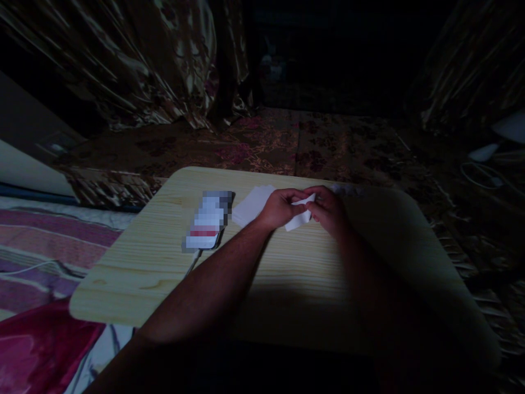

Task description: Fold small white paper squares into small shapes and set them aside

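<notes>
Both of my hands meet over the far middle of a pale wood-grain table [295, 273]. They pinch one small sheet of white paper [298, 220], which looks bent or folded between them. My left hand [279, 208] has its thumb and fingers closed on the paper's left side. On the right edge, my right hand [327, 209] grips with thumb and fingertips. A stack of white paper sheets [252, 205] lies flat just left of my left hand, which partly covers it. Dim light hides the exact creases.
A phone [209, 221] with a lit, blurred screen and a charging cable [192, 264] lies left of the paper. Small pale items [346, 189] sit by the table's far edge. Beyond are a patterned cloth [262, 145] and curtains [184, 54]; a striped bed [53, 241] stands left.
</notes>
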Demonstrator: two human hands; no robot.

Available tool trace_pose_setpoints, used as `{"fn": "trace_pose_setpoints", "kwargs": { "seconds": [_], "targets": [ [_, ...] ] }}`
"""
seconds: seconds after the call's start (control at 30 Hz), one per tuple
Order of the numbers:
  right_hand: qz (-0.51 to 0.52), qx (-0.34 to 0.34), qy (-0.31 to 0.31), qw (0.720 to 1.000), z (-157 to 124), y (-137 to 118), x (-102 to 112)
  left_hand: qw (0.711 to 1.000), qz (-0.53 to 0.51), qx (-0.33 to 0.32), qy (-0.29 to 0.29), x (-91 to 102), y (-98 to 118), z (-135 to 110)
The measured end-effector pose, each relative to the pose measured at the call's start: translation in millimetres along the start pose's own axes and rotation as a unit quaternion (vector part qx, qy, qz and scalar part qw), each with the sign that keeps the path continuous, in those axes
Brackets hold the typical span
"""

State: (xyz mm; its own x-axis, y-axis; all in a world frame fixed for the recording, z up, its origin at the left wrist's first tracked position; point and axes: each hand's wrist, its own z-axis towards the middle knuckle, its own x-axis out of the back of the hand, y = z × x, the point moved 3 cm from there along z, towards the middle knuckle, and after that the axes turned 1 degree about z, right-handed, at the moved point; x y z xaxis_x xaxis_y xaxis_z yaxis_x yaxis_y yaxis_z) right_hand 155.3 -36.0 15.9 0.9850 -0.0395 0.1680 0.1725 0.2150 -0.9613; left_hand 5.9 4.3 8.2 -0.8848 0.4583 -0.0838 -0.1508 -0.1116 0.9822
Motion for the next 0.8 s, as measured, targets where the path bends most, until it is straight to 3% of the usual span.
{"fn": "trace_pose_setpoints", "kwargs": {
  "seconds": [0.8],
  "targets": [
    [-0.021,-0.026,0.003,0.999,2.5,7.4,4.1,1.0,0.03,0.01,0.004,3.8,-2.6,1.7]
  ]
}}
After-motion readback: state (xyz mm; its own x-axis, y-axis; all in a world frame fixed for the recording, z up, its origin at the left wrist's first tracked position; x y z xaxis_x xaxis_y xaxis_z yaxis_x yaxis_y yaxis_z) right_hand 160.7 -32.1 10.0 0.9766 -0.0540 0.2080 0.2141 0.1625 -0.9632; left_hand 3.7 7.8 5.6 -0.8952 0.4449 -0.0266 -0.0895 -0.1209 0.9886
